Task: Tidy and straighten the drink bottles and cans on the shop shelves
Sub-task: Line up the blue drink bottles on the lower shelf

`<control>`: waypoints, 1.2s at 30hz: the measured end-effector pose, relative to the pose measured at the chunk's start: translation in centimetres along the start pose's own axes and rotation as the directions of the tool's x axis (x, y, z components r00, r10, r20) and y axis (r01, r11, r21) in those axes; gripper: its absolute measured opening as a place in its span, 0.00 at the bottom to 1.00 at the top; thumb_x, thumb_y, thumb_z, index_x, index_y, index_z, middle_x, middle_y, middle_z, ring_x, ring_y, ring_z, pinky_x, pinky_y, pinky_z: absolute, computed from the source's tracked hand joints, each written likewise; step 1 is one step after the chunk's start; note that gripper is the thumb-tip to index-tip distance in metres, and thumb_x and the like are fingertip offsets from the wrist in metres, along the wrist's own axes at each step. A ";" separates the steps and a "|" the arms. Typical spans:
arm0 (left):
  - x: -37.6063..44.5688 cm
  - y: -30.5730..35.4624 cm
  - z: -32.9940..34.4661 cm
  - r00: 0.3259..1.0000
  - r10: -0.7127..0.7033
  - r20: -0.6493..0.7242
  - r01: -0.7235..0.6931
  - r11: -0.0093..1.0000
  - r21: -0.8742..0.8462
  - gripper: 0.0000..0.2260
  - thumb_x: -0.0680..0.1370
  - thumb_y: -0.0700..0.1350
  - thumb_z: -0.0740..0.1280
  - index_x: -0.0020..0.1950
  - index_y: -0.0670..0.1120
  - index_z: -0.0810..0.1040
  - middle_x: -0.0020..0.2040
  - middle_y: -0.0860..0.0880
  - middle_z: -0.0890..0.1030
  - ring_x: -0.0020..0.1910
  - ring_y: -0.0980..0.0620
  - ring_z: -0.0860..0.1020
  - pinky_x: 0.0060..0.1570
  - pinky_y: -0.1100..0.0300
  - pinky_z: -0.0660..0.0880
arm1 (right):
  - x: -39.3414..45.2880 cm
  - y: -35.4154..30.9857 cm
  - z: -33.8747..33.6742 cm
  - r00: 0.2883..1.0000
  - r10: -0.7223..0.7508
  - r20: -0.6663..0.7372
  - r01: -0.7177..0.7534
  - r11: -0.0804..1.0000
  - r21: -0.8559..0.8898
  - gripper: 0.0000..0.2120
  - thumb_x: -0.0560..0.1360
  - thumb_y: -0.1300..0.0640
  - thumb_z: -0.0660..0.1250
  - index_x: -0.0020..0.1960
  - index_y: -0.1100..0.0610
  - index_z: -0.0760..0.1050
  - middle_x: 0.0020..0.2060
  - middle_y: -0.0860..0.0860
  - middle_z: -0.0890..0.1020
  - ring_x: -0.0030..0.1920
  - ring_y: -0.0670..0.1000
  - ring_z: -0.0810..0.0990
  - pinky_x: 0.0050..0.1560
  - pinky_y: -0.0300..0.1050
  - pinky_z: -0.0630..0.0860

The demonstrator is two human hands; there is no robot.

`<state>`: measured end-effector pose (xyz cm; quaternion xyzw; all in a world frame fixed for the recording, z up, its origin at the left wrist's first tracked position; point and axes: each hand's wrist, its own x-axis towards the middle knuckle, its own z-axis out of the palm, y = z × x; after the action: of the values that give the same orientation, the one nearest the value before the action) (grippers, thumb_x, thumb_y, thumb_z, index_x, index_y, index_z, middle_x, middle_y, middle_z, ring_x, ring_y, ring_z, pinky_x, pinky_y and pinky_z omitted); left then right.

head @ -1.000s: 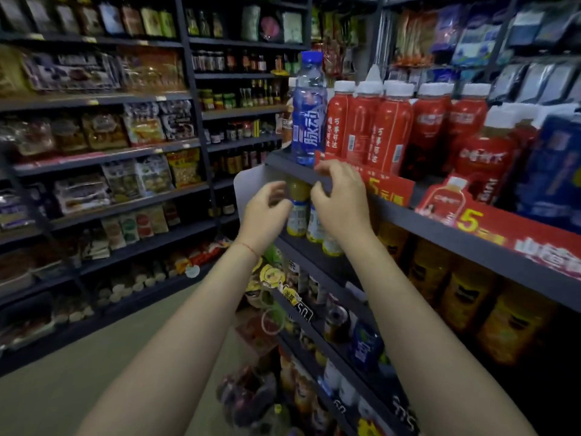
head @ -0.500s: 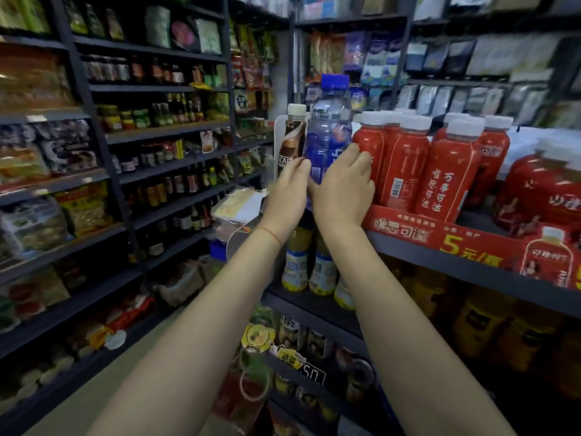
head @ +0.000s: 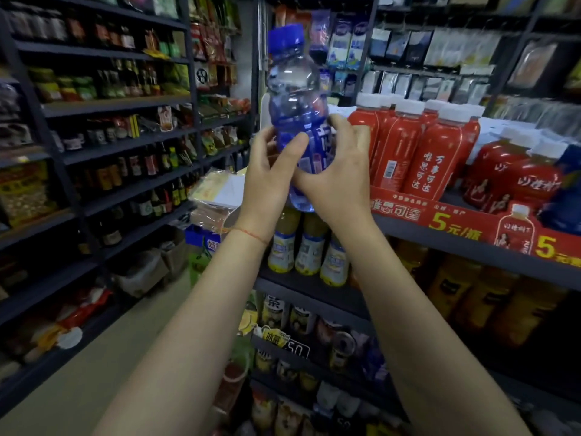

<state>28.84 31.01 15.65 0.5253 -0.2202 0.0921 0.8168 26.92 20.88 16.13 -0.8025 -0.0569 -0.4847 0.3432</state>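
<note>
Far shelving: dark racks (head: 103, 143) across the aisle at the left hold small jars, bottles and packets, too blurred to name.
Left hand: the left hand (head: 267, 177) wraps the blue bottle from its left side, thumb laid across the label, fingers curled behind; a red thread circles the wrist.
Blue bottle: the blue bottle (head: 295, 99), clear with a blue cap and blue label, is upright at the left end of the upper shelf (head: 471, 247); whether its base touches the shelf I cannot tell.
Right hand: the right hand (head: 339, 171) grips the same bottle from the right, fingers bent round the label.
Yellow bottles: three yellow bottles (head: 309, 247) stand on the shelf beneath, at its left end.
Red bottles: white-capped red bottles (head: 412, 149) stand in a row just beside the right hand, behind a red price strip (head: 456, 221).
</note>
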 end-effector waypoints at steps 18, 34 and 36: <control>-32.8 -10.5 23.1 0.792 -0.587 0.167 0.601 0.703 -0.381 0.29 0.71 0.65 0.66 0.62 0.44 0.77 0.57 0.41 0.82 0.55 0.42 0.82 0.56 0.44 0.80 | -24.0 11.8 -36.0 0.779 0.456 0.430 -0.543 0.834 0.100 0.11 0.79 0.54 0.68 0.61 0.51 0.80 0.54 0.53 0.78 0.47 0.39 0.77 0.52 0.30 0.71; -51.0 -18.1 65.3 0.697 -0.316 0.644 0.441 0.897 -0.038 0.30 0.68 0.54 0.77 0.66 0.44 0.75 0.59 0.45 0.82 0.57 0.48 0.81 0.55 0.55 0.79 | -31.5 27.9 -79.7 0.800 0.599 0.036 -0.598 0.801 -0.030 0.29 0.60 0.52 0.80 0.58 0.53 0.75 0.49 0.47 0.84 0.48 0.45 0.84 0.49 0.43 0.81; -52.4 -19.8 71.5 0.673 -0.395 0.625 0.529 0.848 -0.033 0.26 0.72 0.61 0.70 0.63 0.45 0.77 0.57 0.47 0.83 0.54 0.50 0.82 0.49 0.57 0.80 | -32.5 31.2 -85.0 0.789 0.612 -0.055 -0.615 0.788 -0.047 0.27 0.62 0.61 0.81 0.57 0.54 0.75 0.49 0.48 0.85 0.48 0.43 0.84 0.49 0.41 0.80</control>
<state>-28.81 -37.54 0.65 0.4753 -0.3329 -0.3126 0.7520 -39.67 -46.42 -0.86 -0.7788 0.2280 -0.3634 0.4577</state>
